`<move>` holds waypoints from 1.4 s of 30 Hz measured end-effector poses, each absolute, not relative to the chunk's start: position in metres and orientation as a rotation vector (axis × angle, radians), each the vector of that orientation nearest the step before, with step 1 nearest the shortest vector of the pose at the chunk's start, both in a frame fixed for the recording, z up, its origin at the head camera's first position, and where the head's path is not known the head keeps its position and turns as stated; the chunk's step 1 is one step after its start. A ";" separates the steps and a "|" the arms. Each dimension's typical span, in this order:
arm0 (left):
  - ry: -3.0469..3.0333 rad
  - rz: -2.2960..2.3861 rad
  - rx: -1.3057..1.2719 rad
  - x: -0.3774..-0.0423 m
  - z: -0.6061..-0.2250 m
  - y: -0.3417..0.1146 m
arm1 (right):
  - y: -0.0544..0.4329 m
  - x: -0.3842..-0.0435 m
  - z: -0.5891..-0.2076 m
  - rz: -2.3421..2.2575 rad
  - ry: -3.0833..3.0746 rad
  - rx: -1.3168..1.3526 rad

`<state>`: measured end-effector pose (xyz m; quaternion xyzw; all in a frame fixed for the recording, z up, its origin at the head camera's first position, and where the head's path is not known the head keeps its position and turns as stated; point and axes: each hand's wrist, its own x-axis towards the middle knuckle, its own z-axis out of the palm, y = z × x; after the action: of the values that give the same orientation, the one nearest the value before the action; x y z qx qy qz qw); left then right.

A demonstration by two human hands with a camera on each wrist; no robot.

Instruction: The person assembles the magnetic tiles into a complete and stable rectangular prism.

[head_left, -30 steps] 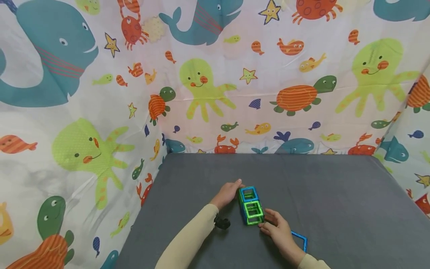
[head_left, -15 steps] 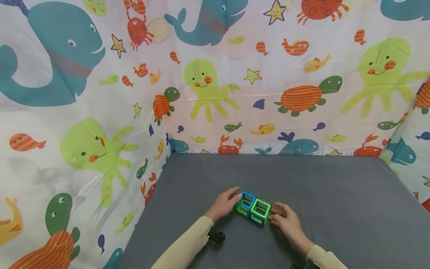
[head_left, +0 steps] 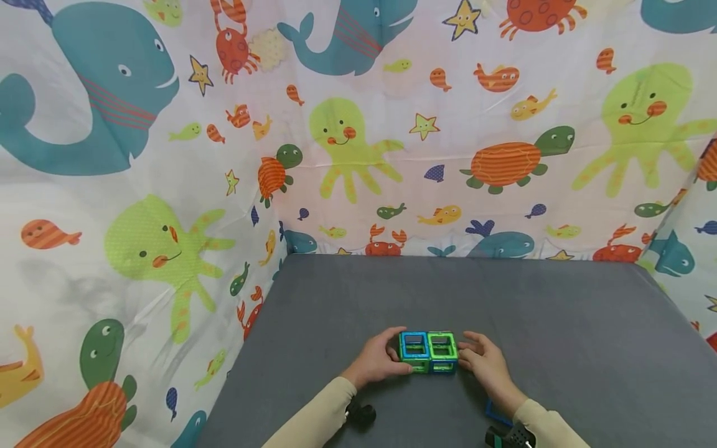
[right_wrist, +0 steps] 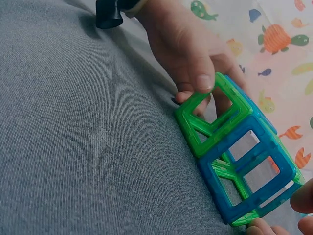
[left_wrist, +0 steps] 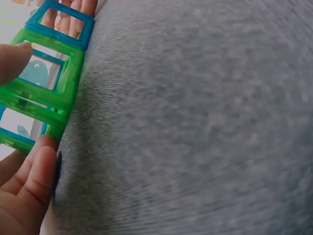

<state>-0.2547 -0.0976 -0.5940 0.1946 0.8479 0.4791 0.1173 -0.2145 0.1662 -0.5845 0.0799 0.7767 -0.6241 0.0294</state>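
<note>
A two-cube block of green and blue magnetic tiles [head_left: 428,352] lies lengthwise across the grey table in the head view. My left hand [head_left: 378,359] grips its left end. In the right wrist view, the left thumb presses on a green tile [right_wrist: 214,117], beside a blue tile [right_wrist: 249,171]. My right hand [head_left: 488,367] is at the block's right end, its loosely extended fingers right at the tiles. Those fingers [left_wrist: 73,19] also show behind the block's far end in the left wrist view.
A blue magnetic tile frame [head_left: 497,413] lies on the grey table [head_left: 448,286], partly behind my right wrist. Black wrist cameras [head_left: 361,413] hang below both forearms. A curtain [head_left: 370,143] printed with sea animals closes off the back and sides.
The block has turned from pointing away to lying sideways. My left hand has moved from its far side to grip its left end; my right hand has followed its right end.
</note>
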 end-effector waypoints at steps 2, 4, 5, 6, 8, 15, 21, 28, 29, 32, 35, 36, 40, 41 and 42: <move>2.483 1.412 0.578 -0.255 -0.597 -0.098 | 0.167 -0.214 -0.585 -1.918 2.402 0.236; 2.478 1.424 0.581 -0.255 -0.598 -0.098 | 0.167 -0.213 -0.585 -1.913 2.407 0.223; 2.478 1.424 0.578 -0.256 -0.599 -0.098 | 0.167 -0.213 -0.586 -1.909 2.410 0.219; 2.476 1.426 0.577 -0.256 -0.600 -0.098 | 0.167 -0.213 -0.586 -1.905 2.412 0.215; 2.478 1.423 0.574 -0.257 -0.600 -0.099 | 0.167 -0.213 -0.586 -1.902 2.412 0.219; 2.480 1.391 0.559 -0.258 -0.597 -0.098 | 0.166 -0.212 -0.587 -1.889 2.423 0.225; 2.471 1.401 0.559 -0.258 -0.598 -0.097 | 0.172 -0.208 -0.582 -1.751 2.518 0.115; 2.481 1.402 0.569 -0.260 -0.598 -0.095 | 0.203 -0.197 -0.566 -1.303 2.739 -0.226; 2.481 1.404 0.577 -0.260 -0.598 -0.095 | 0.207 -0.194 -0.565 -1.221 2.779 -0.297; 2.486 1.395 0.578 -0.262 -0.598 -0.095 | 0.219 -0.185 -0.564 -0.956 2.911 -0.502; 2.485 1.396 0.578 -0.263 -0.598 -0.096 | 0.226 -0.175 -0.566 -0.711 3.012 -0.608; 2.489 1.387 0.572 -0.263 -0.598 -0.096 | 0.228 -0.171 -0.567 -0.646 3.025 -0.622; 2.482 1.383 0.571 -0.262 -0.598 -0.096 | 0.232 -0.160 -0.572 -0.480 3.025 -0.646; 2.480 1.382 0.568 -0.262 -0.598 -0.096 | 0.232 -0.158 -0.574 -0.463 3.024 -0.654; 2.479 1.381 0.566 -0.262 -0.598 -0.096 | 0.233 -0.156 -0.574 -0.458 3.026 -0.672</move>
<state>-0.2619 -0.0956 -0.5977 0.1941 0.8501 0.4737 0.1238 -0.1564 0.2326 -0.5744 -0.2143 0.9658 -0.1462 0.0040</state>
